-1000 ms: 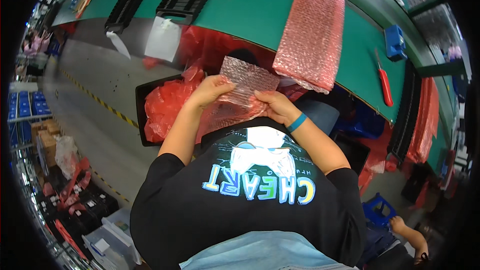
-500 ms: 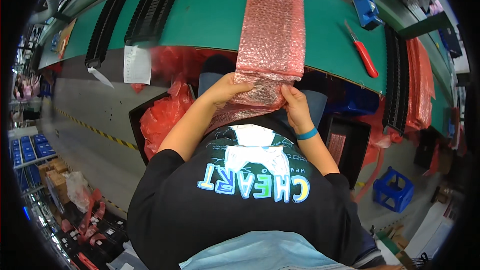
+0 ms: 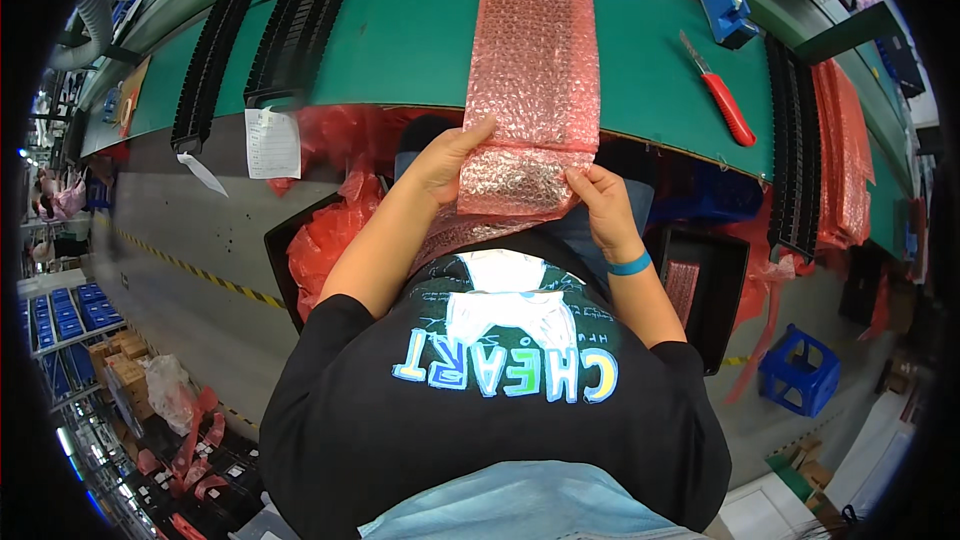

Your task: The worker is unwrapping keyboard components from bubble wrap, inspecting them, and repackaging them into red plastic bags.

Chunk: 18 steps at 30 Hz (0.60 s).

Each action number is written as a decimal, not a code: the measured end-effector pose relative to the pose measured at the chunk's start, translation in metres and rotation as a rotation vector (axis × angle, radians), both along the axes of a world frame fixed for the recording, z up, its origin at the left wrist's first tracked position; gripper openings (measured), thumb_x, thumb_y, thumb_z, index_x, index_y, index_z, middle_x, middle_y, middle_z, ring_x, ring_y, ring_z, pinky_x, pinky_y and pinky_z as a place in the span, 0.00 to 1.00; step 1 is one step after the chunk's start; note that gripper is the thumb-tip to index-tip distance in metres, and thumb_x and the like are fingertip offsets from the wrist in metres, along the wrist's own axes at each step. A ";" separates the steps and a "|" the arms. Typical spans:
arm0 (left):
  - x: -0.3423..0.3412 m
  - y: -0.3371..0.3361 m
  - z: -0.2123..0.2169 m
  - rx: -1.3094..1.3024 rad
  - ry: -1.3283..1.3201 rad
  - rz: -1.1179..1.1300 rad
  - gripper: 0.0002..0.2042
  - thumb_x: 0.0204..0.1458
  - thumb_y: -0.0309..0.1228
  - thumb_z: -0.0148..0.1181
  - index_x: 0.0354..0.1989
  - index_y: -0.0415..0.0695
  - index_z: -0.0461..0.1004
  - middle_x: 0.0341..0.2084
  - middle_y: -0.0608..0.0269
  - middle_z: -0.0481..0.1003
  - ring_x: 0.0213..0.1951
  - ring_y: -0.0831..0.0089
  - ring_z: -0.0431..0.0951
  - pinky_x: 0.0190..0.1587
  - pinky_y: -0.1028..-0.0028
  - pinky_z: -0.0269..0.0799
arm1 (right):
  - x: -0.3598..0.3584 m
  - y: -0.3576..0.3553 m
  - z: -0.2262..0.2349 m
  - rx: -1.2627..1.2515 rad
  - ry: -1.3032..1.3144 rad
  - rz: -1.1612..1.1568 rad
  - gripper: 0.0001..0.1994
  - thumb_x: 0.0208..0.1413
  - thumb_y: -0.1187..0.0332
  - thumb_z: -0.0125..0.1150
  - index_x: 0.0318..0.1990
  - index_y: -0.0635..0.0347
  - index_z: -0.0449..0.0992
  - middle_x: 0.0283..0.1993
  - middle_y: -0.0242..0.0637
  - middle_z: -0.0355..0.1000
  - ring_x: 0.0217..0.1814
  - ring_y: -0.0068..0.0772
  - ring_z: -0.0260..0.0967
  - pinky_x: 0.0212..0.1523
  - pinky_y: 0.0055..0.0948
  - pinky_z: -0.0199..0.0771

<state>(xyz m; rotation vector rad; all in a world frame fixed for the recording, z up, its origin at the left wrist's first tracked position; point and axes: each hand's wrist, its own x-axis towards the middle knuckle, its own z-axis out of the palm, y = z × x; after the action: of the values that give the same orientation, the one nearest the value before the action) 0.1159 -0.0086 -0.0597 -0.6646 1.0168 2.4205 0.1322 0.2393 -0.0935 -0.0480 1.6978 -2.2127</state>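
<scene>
A long sheet of pink bubble wrap (image 3: 532,50) runs from the green bench down over its front edge to my lap, with a crease across it near the edge. My left hand (image 3: 447,162) grips its left side, thumb on top by the crease. At the lower right corner, my right hand (image 3: 603,202) pinches the wrap between thumb and fingers; a blue band circles that wrist. Below the crease the wrap lies tilted toward me. Whether anything is inside it I cannot tell.
On the green bench (image 3: 400,35) lie a red-handled knife (image 3: 727,108) and a blue tape dispenser (image 3: 727,8). Black slotted racks (image 3: 300,35) stand at the left, another (image 3: 795,150) at the right beside stacked pink sheets (image 3: 842,155). Bins flank my legs, the left one holding red plastic (image 3: 325,250).
My left hand has slid up the wrap's left edge to the crease. The lower part of the wrap now lies flatter and more spread. My right hand stays near the right corner.
</scene>
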 end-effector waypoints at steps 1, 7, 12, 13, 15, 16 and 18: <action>-0.001 0.001 -0.002 -0.037 0.030 -0.003 0.15 0.55 0.26 0.62 0.50 0.32 0.75 0.40 0.51 0.81 0.38 0.65 0.83 0.41 0.73 0.79 | 0.000 0.000 0.001 -0.011 -0.006 -0.007 0.10 0.65 0.70 0.57 0.45 0.67 0.80 0.38 0.34 0.79 0.36 0.18 0.72 0.40 0.14 0.71; 0.004 -0.003 0.007 -0.298 0.283 0.015 0.08 0.55 0.25 0.61 0.41 0.34 0.78 0.33 0.55 0.81 0.31 0.69 0.82 0.37 0.78 0.78 | -0.007 0.008 0.017 -0.012 -0.013 0.025 0.09 0.64 0.71 0.58 0.45 0.66 0.79 0.37 0.35 0.79 0.36 0.20 0.72 0.41 0.16 0.71; 0.012 -0.036 0.059 -0.462 0.501 0.091 0.06 0.54 0.24 0.61 0.35 0.33 0.79 0.28 0.59 0.80 0.26 0.75 0.78 0.31 0.82 0.73 | -0.012 0.010 0.049 0.068 0.078 0.050 0.08 0.62 0.72 0.60 0.43 0.66 0.80 0.37 0.36 0.79 0.36 0.23 0.73 0.42 0.18 0.72; 0.007 -0.047 0.073 -0.607 0.557 0.045 0.06 0.55 0.24 0.61 0.35 0.32 0.79 0.27 0.60 0.80 0.26 0.76 0.77 0.30 0.83 0.72 | -0.011 0.007 0.056 0.092 0.124 0.041 0.07 0.61 0.72 0.60 0.43 0.66 0.80 0.37 0.37 0.79 0.36 0.23 0.73 0.42 0.18 0.72; -0.003 -0.074 0.099 -0.965 0.685 -0.059 0.07 0.54 0.24 0.60 0.37 0.32 0.80 0.26 0.59 0.80 0.24 0.77 0.76 0.28 0.81 0.70 | -0.011 0.002 0.068 0.121 0.176 0.049 0.07 0.61 0.73 0.60 0.43 0.66 0.80 0.37 0.37 0.78 0.36 0.24 0.73 0.42 0.19 0.72; -0.011 -0.083 0.110 -1.174 0.757 -0.127 0.08 0.54 0.24 0.59 0.37 0.32 0.80 0.25 0.58 0.80 0.22 0.76 0.75 0.27 0.80 0.69 | -0.011 0.001 0.072 0.124 0.193 0.053 0.07 0.61 0.73 0.60 0.43 0.66 0.80 0.37 0.37 0.78 0.36 0.24 0.73 0.42 0.19 0.73; -0.022 -0.079 0.149 -1.506 0.852 -0.155 0.08 0.52 0.26 0.60 0.36 0.34 0.80 0.23 0.57 0.80 0.21 0.70 0.75 0.26 0.74 0.70 | -0.010 -0.001 0.078 0.120 0.226 0.063 0.07 0.60 0.74 0.61 0.43 0.67 0.79 0.37 0.37 0.78 0.37 0.24 0.73 0.42 0.19 0.73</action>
<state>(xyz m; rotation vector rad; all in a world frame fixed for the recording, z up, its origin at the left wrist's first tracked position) 0.0944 -0.0879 0.0893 0.1833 3.0556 1.3278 0.1225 0.2380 -0.0152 -0.3283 1.9157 -2.1211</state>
